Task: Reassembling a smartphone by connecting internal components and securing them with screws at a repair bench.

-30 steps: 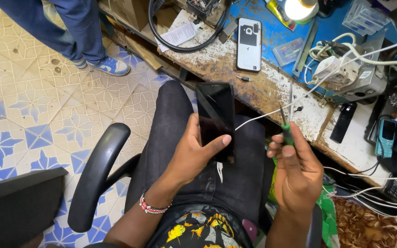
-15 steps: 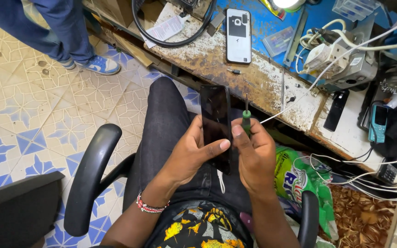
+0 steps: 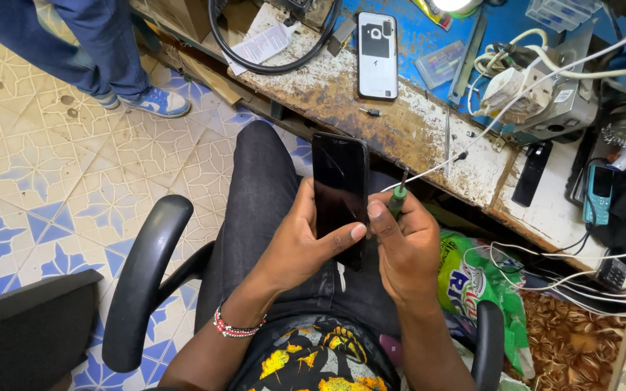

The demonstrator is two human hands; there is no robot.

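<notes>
Now the right hand (image 3: 407, 246) has come close against the left hand (image 3: 306, 242), which grips the black phone (image 3: 340, 192) above the lap. Its fingers close around a green screwdriver (image 3: 398, 195) beside the phone's right edge, ready for work.

We see an evenly bright, sharp view; a lamp (image 3: 452, 6) at the top edge burns out to white glare. The dark phone (image 3: 340, 190) screen shows faint streaks of reflection. Shadows under the chair (image 3: 143, 282) fall soft. Lines bend near the corners, perhaps from a wide lens, and the right edge sits dimmer
</notes>
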